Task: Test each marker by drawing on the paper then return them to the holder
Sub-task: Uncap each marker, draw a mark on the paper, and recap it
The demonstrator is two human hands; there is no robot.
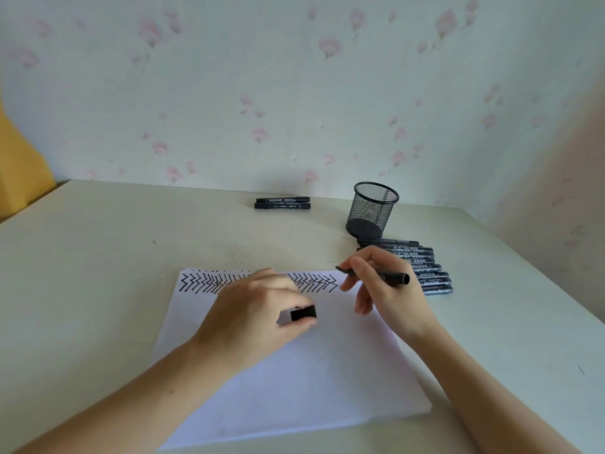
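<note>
I see my right hand (383,290) pinching an uncapped black marker (376,275) just right of the paper (294,371). My left hand (255,309), over the paper, grips its cap (303,313). Beyond the paper's right corner stands the mesh holder (371,209), a row of markers (425,270) beside it.

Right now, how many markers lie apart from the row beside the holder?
3: two markers lie together at the table's back edge, and one marker is in the right hand. Others may be hidden behind the hands.
</note>
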